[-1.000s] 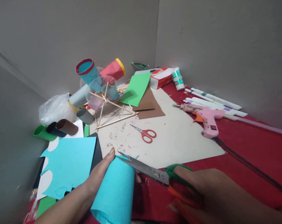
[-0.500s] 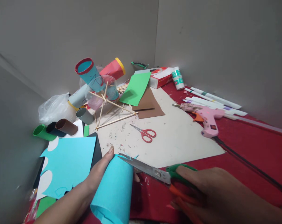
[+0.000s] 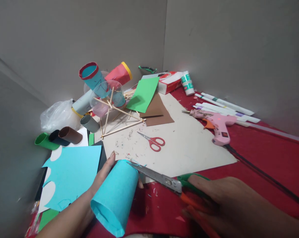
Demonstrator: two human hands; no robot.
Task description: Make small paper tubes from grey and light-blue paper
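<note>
A blue paper tube [image 3: 116, 196] is gripped in my left hand [image 3: 104, 175], its thumb along the far left side and fingertips showing beyond the right side. My right hand [image 3: 223, 198] holds large scissors [image 3: 164, 180] with green and orange handles. Their blades lie at the tube's far rim, nearly closed, with a thin blue sliver beside them. Beyond, small red-handled scissors [image 3: 154, 142] lie on a cream sheet [image 3: 189, 142] scattered with tiny scraps. Scalloped blue paper [image 3: 77, 172] lies left of my left hand.
A pink glue gun [image 3: 220, 124] with its black cord lies at right, near white sticks [image 3: 226, 105]. A wooden-stick frame [image 3: 122, 129] stands at centre. Green paper [image 3: 144, 94] rests on brown paper [image 3: 161, 114]. Small tubes [image 3: 70, 135] and a plastic bag [image 3: 57, 115] are at left.
The blue tube and my left hand have shifted slightly up and left, and the tube's near end has tilted more into view. The large scissors' blades look more closed.
</note>
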